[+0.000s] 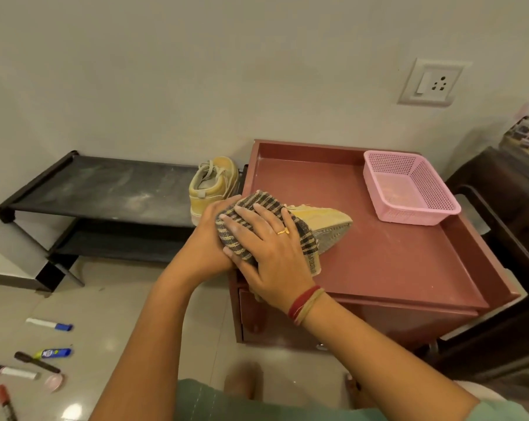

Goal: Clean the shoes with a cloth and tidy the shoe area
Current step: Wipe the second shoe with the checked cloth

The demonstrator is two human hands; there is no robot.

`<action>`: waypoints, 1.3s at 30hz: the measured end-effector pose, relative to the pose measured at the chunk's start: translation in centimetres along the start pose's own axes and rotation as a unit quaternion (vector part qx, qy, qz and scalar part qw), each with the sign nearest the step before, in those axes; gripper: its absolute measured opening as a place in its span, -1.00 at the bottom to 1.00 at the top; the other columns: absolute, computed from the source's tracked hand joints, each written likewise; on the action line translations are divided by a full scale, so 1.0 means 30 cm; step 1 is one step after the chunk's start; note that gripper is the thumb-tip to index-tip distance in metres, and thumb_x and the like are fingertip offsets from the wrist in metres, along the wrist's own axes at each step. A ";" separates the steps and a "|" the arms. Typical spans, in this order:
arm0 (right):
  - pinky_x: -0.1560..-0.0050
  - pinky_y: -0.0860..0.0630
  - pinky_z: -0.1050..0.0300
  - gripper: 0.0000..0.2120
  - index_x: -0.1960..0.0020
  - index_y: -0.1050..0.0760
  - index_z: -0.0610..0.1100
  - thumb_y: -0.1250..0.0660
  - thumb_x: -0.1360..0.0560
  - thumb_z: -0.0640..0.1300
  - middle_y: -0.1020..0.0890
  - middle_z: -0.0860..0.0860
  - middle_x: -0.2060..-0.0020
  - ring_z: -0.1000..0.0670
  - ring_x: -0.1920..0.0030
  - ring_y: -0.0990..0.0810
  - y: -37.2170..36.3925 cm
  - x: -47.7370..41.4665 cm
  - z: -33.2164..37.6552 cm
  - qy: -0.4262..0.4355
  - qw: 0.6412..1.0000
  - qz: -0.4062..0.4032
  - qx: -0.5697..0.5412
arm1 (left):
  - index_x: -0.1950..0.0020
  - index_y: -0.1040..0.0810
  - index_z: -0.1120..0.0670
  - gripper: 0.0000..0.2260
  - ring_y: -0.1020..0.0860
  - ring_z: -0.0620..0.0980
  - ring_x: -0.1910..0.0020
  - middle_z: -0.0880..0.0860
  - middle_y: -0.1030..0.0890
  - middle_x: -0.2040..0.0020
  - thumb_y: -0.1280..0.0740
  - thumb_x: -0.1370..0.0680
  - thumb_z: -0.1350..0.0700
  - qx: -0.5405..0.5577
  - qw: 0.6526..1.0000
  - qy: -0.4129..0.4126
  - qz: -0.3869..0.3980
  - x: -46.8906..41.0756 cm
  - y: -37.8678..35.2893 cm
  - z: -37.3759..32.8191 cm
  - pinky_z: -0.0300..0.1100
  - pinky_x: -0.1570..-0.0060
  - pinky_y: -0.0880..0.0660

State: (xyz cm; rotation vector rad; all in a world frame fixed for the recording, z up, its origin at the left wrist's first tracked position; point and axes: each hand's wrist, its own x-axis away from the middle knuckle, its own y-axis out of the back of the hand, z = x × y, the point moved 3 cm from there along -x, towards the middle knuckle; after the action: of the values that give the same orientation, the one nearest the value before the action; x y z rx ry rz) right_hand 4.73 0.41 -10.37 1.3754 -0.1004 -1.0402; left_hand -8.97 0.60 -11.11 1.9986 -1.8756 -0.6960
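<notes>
A yellow shoe [327, 218] lies on its side on the reddish-brown cabinet top [394, 253], toe pointing right, sole showing. A black-and-tan striped cloth [258, 208] is draped over its heel end. My right hand [266, 253] presses flat on the cloth, fingers spread. My left hand [210, 238] grips the shoe's heel from the left, partly hidden behind the cloth. The second yellow shoe [213, 183] stands upright at the right end of the black shoe rack [105, 189], heel toward me.
A pink plastic basket [409, 189] sits at the cabinet's back right. The dusty rack has two shelves. Several markers [49, 324] and a small tube [53, 352] lie on the tiled floor at lower left. A dark chair [506, 238] stands right of the cabinet.
</notes>
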 end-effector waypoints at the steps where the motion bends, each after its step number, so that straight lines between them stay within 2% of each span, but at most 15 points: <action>1: -0.45 -0.05 -0.18 -0.59 -0.39 -0.34 0.10 -0.09 -0.57 0.13 -0.44 0.04 -0.34 -0.04 -0.41 -0.31 0.000 0.000 -0.007 0.003 1.000 -0.006 -0.001 | -0.40 -0.21 -0.21 -0.25 -0.32 -0.36 -0.29 -0.11 -0.27 -0.41 -0.40 -0.26 -0.24 0.001 1.000 -0.002 0.002 0.002 0.000 -0.001 -0.50 -0.22 -0.27; 3: -0.45 -0.08 -0.16 -0.60 -0.38 -0.36 0.10 -0.13 -0.56 0.10 -0.44 0.04 -0.34 -0.04 -0.41 -0.31 -0.002 0.008 -0.022 0.015 1.000 -0.012 0.007 | -0.37 -0.20 -0.27 -0.27 -0.32 -0.37 -0.28 -0.18 -0.27 -0.36 -0.49 -0.29 -0.11 0.001 1.000 -0.012 0.007 0.009 0.002 -0.010 -0.39 -0.24 -0.30; 6: -0.45 -0.09 -0.13 -0.61 -0.37 -0.36 0.10 -0.18 -0.54 0.03 -0.41 0.03 -0.37 -0.05 -0.43 -0.28 0.002 0.035 -0.045 0.045 0.999 -0.007 0.028 | -0.37 -0.19 -0.27 -0.23 -0.30 -0.43 -0.23 -0.28 -0.25 -0.28 -0.56 -0.33 0.05 -0.009 1.000 -0.022 0.013 0.022 0.008 -0.024 -0.46 -0.14 -0.28; 11: -0.47 -0.06 -0.07 -0.54 -0.45 -0.21 0.10 -0.16 -0.56 0.04 -0.35 0.02 -0.41 -0.04 -0.46 -0.24 0.010 0.094 -0.142 0.039 0.996 0.015 0.076 | -0.40 -0.18 -0.25 -0.14 -0.30 -0.21 -0.28 -0.20 -0.24 -0.31 -0.60 -0.27 0.10 -0.038 0.999 -0.018 0.021 0.025 0.011 -0.034 -0.22 -0.23 -0.34; 16: -0.46 -0.04 -0.12 -0.55 -0.45 -0.17 0.13 -0.07 -0.57 0.12 -0.34 0.01 -0.41 -0.07 -0.46 -0.21 0.057 0.152 -0.325 -0.024 0.990 0.014 0.135 | -0.44 -0.18 -0.24 -0.11 -0.30 -0.16 -0.26 -0.23 -0.24 -0.29 -0.61 -0.26 0.06 -0.042 0.999 0.009 0.026 0.023 0.014 -0.038 -0.20 -0.15 -0.34; 17: -0.46 -0.06 -0.13 -0.56 -0.43 -0.19 0.12 -0.04 -0.57 0.14 -0.34 0.00 -0.42 -0.08 -0.46 -0.20 0.065 0.162 -0.369 -0.053 0.993 0.008 0.106 | -0.44 -0.18 -0.23 -0.11 -0.30 -0.16 -0.26 -0.23 -0.24 -0.28 -0.61 -0.26 0.06 -0.042 0.999 0.011 0.025 0.023 0.014 -0.040 -0.19 -0.16 -0.33; 19: -0.42 -0.21 -0.07 -0.59 -0.37 -0.31 0.07 -0.05 -0.58 0.17 -0.41 0.00 -0.36 -0.07 -0.42 -0.29 0.091 0.170 -0.465 -0.183 0.981 -0.017 -0.065 | -0.45 -0.18 -0.22 -0.10 -0.29 -0.15 -0.26 -0.23 -0.24 -0.28 -0.61 -0.26 0.06 -0.042 0.999 0.013 0.024 0.024 0.017 -0.043 -0.18 -0.18 -0.33; 21: -0.25 -0.37 0.06 -0.68 -0.22 -0.45 -0.02 -0.11 -0.60 0.11 -0.52 -0.01 -0.18 -0.10 -0.29 -0.46 0.123 0.162 -0.536 -0.349 0.901 -0.072 -0.246 | -0.46 -0.17 -0.21 -0.09 -0.29 -0.15 -0.27 -0.24 -0.23 -0.29 -0.61 -0.26 0.05 -0.046 0.998 0.015 0.026 0.026 0.018 -0.042 -0.17 -0.20 -0.33; 22: -0.18 -0.39 0.08 -0.68 -0.18 -0.46 -0.05 -0.11 -0.59 0.11 -0.54 -0.02 -0.10 -0.11 -0.23 -0.49 0.147 0.151 -0.547 -0.380 0.881 -0.109 -0.261 | -0.46 -0.16 -0.20 -0.09 -0.29 -0.14 -0.27 -0.24 -0.23 -0.29 -0.61 -0.26 0.05 -0.050 0.998 0.016 0.028 0.027 0.016 -0.041 -0.17 -0.20 -0.33; 25: -0.27 -0.39 -0.04 -0.51 -0.21 -0.46 -0.06 -0.05 -0.52 0.25 -0.54 -0.02 -0.15 -0.03 -0.21 -0.47 0.206 0.092 -0.446 -0.307 0.912 -0.177 -0.208 | -0.47 -0.13 -0.19 -0.09 -0.28 -0.12 -0.29 -0.23 -0.21 -0.30 -0.59 -0.28 0.06 -0.056 0.998 0.023 0.032 0.023 0.010 -0.041 -0.17 -0.19 -0.32; 27: -0.37 -0.29 -0.08 -0.46 -0.33 -0.41 -0.05 -0.01 -0.53 0.25 -0.46 -0.01 -0.30 0.00 -0.33 -0.38 0.187 0.049 -0.323 -0.221 0.950 -0.128 -0.181 | -0.49 -0.11 -0.17 -0.08 -0.27 -0.11 -0.29 -0.20 -0.18 -0.30 -0.58 -0.29 0.04 -0.059 0.997 0.029 0.035 0.016 0.002 -0.045 -0.16 -0.20 -0.33; 29: -0.45 -0.10 -0.19 -0.50 -0.38 -0.35 0.04 0.02 -0.55 0.22 -0.38 0.03 -0.39 -0.01 -0.41 -0.28 0.133 0.033 -0.200 -0.115 0.989 -0.039 -0.087 | -0.49 -0.11 -0.16 -0.06 -0.27 -0.13 -0.27 -0.16 -0.18 -0.31 -0.57 -0.24 -0.08 -0.052 0.998 0.035 0.024 0.015 -0.008 -0.055 -0.21 -0.18 -0.31; 32: -0.48 0.11 -0.15 -0.53 -0.44 -0.24 0.12 0.04 -0.58 0.20 -0.33 0.07 -0.43 -0.02 -0.46 -0.21 0.052 0.053 -0.159 -0.016 0.999 0.038 0.024 | -0.50 -0.13 -0.11 -0.05 -0.26 -0.16 -0.25 -0.13 -0.18 -0.31 -0.59 -0.24 -0.15 -0.061 0.998 0.031 -0.006 0.017 -0.019 -0.072 -0.29 -0.14 -0.25; 36: -0.48 0.05 -0.08 -0.50 -0.41 -0.30 0.07 0.08 -0.58 0.24 -0.38 0.07 -0.40 -0.03 -0.45 -0.24 0.056 0.095 -0.283 -0.077 0.995 0.005 0.067 | -0.49 -0.16 -0.12 -0.10 -0.24 -0.17 -0.24 -0.16 -0.19 -0.27 -0.56 -0.26 -0.16 -0.095 0.995 0.035 -0.017 0.014 -0.014 -0.082 -0.22 -0.18 -0.25; 39: -0.47 0.01 -0.03 -0.43 -0.41 -0.31 0.04 0.09 -0.54 0.29 -0.35 0.05 -0.40 0.02 -0.46 -0.15 0.076 0.127 -0.380 -0.170 0.985 -0.016 -0.015 | -0.48 -0.16 -0.14 -0.11 -0.24 -0.16 -0.24 -0.15 -0.19 -0.29 -0.57 -0.27 -0.12 -0.085 0.996 0.039 -0.004 0.013 -0.012 -0.085 -0.21 -0.19 -0.24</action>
State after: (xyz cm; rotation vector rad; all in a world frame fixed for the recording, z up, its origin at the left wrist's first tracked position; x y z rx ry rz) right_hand 15.12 6.10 -13.37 1.1656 -0.3144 -1.2907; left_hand -7.28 -0.01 -9.24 1.8987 -1.7052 -0.7432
